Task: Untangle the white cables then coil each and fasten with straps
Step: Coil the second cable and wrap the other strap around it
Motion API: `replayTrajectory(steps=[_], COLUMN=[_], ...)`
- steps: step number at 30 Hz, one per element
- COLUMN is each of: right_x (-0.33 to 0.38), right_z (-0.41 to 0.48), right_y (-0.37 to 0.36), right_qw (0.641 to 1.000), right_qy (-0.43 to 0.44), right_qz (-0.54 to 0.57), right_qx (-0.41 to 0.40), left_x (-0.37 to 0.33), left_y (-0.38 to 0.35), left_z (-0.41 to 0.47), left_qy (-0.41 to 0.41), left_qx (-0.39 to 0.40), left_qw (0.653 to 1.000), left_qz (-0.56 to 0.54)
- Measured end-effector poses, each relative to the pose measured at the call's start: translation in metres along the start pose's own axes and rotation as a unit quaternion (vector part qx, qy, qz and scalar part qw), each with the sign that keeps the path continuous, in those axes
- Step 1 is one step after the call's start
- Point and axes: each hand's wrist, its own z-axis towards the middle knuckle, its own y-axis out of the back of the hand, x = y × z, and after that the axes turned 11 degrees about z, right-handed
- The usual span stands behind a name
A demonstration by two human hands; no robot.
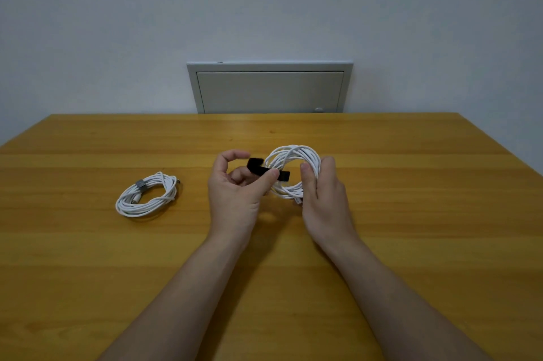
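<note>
The worktop (pixel 382 243) is a wooden board of warm yellow-brown colour, with long straight grain lines and a smooth, slightly shiny surface. Above its middle the person holds a white cable coil (pixel 293 168), a round bundle of many thin, smooth loops that do not lie perfectly together. The coil is lifted and stands nearly upright, facing the camera.

The right hand (pixel 323 199) is closed around the right side of this coil: the thumb presses on the inner front of the loops and the other fingers wrap behind them. The left hand (pixel 235 193) pinches a black strap (pixel 266 169) between the thumb and a finger. The strap is a flat, matte band, like fabric of the hook-and-loop kind, and it passes across the left side of the coil; one end curls up to the left, the other end points to the right inside the ring. The index finger of the left hand is bent in a hook above the strap.

On the left part of the worktop, well apart from the hands, lies a second white cable coil (pixel 147 196). It is flat and oval, and a short grey strap (pixel 140 185) is closed around its upper left side.

Behind the worktop, a pale grey rectangular panel (pixel 269 92) is set in the plain wall.
</note>
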Motion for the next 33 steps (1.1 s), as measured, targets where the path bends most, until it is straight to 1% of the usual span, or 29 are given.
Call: replayTrajectory(steps=[3, 5, 10, 15, 19, 22, 24, 28, 30, 33], right_x=[0.001, 0.001, -0.001, -0.003, 0.001, 0.004, 0.002, 0.004, 0.004, 0.004], right_z=[-0.001, 0.0, 0.002, 0.003, 0.0, -0.002, -0.001, -0.001, -0.001, 0.0], right_y=[-0.001, 0.0, 0.001, 0.003, 0.003, 0.002, 0.002, 0.002, 0.002, 0.004], right_qw=[1.0, 1.0, 1.0, 1.0, 0.999, 0.999, 0.999, 0.998, 0.997, 0.995], right_qy=[0.008, 0.013, 0.01, -0.001, 0.024, 0.042, 0.046, 0.047, 0.024, -0.017], right_qz=[0.005, 0.008, 0.0, -0.014, -0.016, -0.015, -0.01, 0.042, 0.067, 0.095], right_qx=[0.009, 0.008, 0.003, 0.003, 0.02, 0.021, 0.015, 0.019, 0.017, 0.013], left_x=[-0.001, -0.003, -0.006, -0.007, -0.006, -0.001, 0.003, 0.002, 0.001, -0.002], left_y=[-0.001, -0.002, -0.002, -0.004, -0.004, -0.003, -0.001, 0.002, 0.001, -0.001], left_z=[-0.001, -0.001, -0.003, -0.004, -0.004, -0.003, 0.0, 0.004, 0.004, 0.004], left_qy=[-0.016, -0.01, 0.038, 0.065, 0.07, 0.07, 0.095, 0.154, 0.172, 0.18], left_qx=[0.004, 0.025, 0.074, 0.083, 0.056, 0.019, 0.009, 0.074, 0.101, 0.138], left_qw=[0.999, 0.999, 0.997, 0.994, 0.996, 0.996, 0.993, 0.985, 0.98, 0.974], left_qz=[0.041, 0.027, 0.0, -0.02, 0.002, 0.051, 0.067, 0.016, -0.011, -0.002])
